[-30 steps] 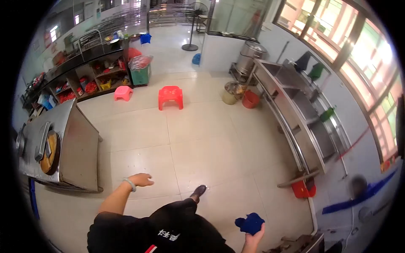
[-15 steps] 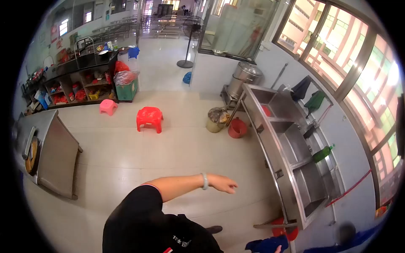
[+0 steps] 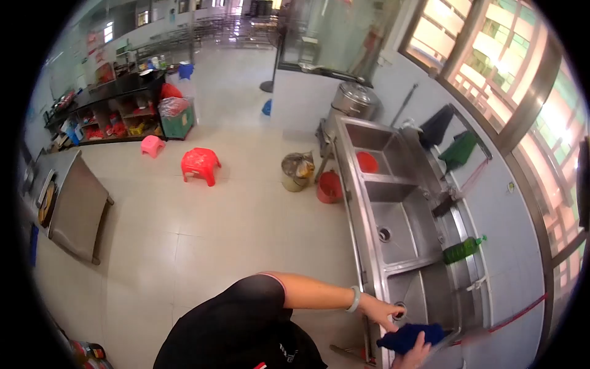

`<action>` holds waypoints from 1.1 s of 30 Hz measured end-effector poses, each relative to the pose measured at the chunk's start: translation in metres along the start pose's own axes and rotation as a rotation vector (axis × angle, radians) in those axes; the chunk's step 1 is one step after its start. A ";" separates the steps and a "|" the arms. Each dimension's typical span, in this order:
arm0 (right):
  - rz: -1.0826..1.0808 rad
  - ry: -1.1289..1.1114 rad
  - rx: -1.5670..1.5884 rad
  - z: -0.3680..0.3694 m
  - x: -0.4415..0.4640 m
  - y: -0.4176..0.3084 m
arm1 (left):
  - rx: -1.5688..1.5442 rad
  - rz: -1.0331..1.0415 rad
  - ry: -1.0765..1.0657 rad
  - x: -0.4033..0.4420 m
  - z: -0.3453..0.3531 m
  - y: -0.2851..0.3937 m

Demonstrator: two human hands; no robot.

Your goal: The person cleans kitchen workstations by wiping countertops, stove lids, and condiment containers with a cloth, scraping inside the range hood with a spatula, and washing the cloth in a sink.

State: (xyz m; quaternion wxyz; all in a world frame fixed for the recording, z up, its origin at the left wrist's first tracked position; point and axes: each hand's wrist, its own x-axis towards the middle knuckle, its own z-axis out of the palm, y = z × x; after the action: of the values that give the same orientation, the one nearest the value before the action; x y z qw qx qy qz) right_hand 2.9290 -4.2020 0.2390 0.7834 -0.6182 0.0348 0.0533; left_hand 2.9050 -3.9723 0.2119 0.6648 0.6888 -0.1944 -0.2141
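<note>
A dark blue cloth is held over the front edge of the nearest sink basin. My right hand grips it from below, fingers bent over its near side. My left hand, with a pale bangle at the wrist, reaches over the basin's left rim. Its thumb and fingers are apart, just up and left of the cloth, and nothing shows between them. Whether its fingertips touch the cloth is unclear. A green bottle lies on the ledge behind the basins.
The steel sink's middle basin and far basin, with a red bowl, stretch ahead. Left of the sink stand a red bucket and a lidless bin. A red stool and steel cabinet stand farther left.
The sink has come closer as the view moved toward it. My left hand has swung right from over the floor to the nearest basin, and the cloth in my right hand is now at its edge.
</note>
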 end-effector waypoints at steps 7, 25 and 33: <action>-0.135 -0.569 -1.071 0.054 0.083 -0.028 | -1.025 -0.330 0.091 0.151 -0.045 -0.038; -0.708 0.372 -1.043 -0.067 0.413 -0.019 | -0.892 -0.536 0.309 0.338 -0.091 -0.097; -0.535 -0.102 -0.501 -0.127 0.449 -0.031 | -1.103 -0.585 0.471 0.428 -0.106 -0.147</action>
State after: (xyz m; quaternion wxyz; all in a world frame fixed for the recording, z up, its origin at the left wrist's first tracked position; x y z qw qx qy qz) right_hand 3.3797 -4.3146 0.1856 0.5950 -0.7745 -0.1813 -0.1155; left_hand 3.3181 -4.1145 0.0523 0.8589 0.3007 0.2887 -0.2974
